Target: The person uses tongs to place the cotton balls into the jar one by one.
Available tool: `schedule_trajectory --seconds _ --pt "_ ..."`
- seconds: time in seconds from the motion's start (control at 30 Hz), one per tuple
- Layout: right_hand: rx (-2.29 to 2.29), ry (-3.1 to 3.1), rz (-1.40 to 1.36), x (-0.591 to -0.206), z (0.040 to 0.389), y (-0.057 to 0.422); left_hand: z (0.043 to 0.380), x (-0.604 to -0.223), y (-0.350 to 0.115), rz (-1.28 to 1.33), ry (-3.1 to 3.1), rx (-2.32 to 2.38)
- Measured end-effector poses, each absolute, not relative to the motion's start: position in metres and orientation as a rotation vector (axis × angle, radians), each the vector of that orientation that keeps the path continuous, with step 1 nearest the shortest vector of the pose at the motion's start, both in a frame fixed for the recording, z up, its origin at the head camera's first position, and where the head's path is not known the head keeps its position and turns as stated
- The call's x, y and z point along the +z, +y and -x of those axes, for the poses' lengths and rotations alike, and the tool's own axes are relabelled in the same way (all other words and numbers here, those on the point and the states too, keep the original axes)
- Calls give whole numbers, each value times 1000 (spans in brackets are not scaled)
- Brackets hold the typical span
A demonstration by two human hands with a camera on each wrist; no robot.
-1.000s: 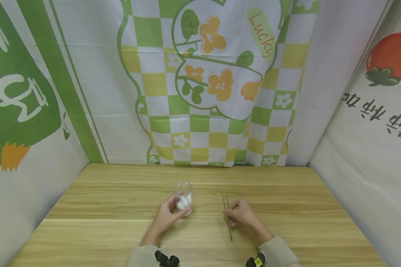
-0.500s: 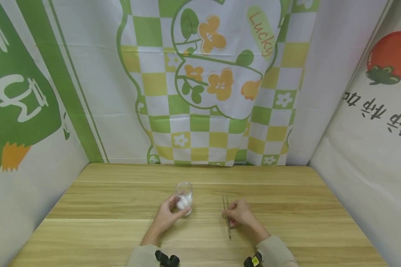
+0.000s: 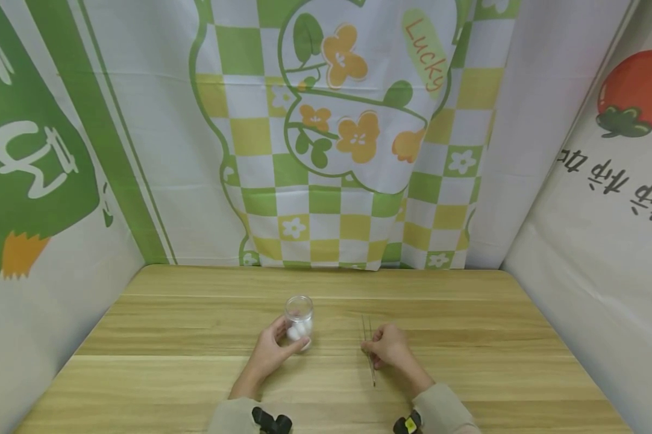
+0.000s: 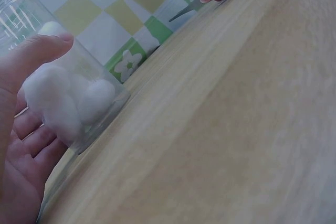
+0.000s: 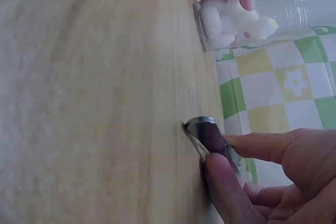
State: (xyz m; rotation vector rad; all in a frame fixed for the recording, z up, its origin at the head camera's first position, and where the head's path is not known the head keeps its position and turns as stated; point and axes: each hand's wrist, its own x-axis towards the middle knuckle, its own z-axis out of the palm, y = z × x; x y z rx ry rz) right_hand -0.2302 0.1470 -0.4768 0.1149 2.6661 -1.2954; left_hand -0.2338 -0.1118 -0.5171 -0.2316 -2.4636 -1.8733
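Observation:
Upright on the wooden table stands a clear jar (image 3: 299, 308) with no lid on its mouth, its lower part filled with several white cotton balls (image 4: 64, 98). My left hand (image 3: 270, 354) grips the jar from its left side, thumb across the front and fingers behind. To the right of it, my right hand (image 3: 394, 347) pinches a pair of metal tweezers (image 5: 212, 139) between thumb and fingers. Low over the tabletop, the two slightly spread tips point away toward the back, and the joined end points toward me. Both hands stay apart, with bare wood between them.
The wooden table (image 3: 196, 313) reaches back to a hanging cloth (image 3: 326, 205) with green and yellow checks and flowers. Printed white cloths close off the left and right sides. A black camera mount (image 3: 272, 420) sits on the left wrist, another mount (image 3: 407, 423) on the right.
My right wrist and sleeve have shifted slightly left, and the rear end of the tweezers has moved slightly left and away from me. The left hand and jar look unchanged.

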Motion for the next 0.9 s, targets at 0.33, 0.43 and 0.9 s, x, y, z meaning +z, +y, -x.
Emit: schedule_trajectory --seconds 0.33,0.43,0.9 --pt "-1234 2698 -135 -475 230 146 232 -514 -112 248 -2446 -1894" --pt "-1234 2704 -148 -474 229 145 232 -514 -112 254 -2448 -1891" --pt "-1288 2741 -106 -475 227 147 232 -517 -112 236 -2477 -1867"
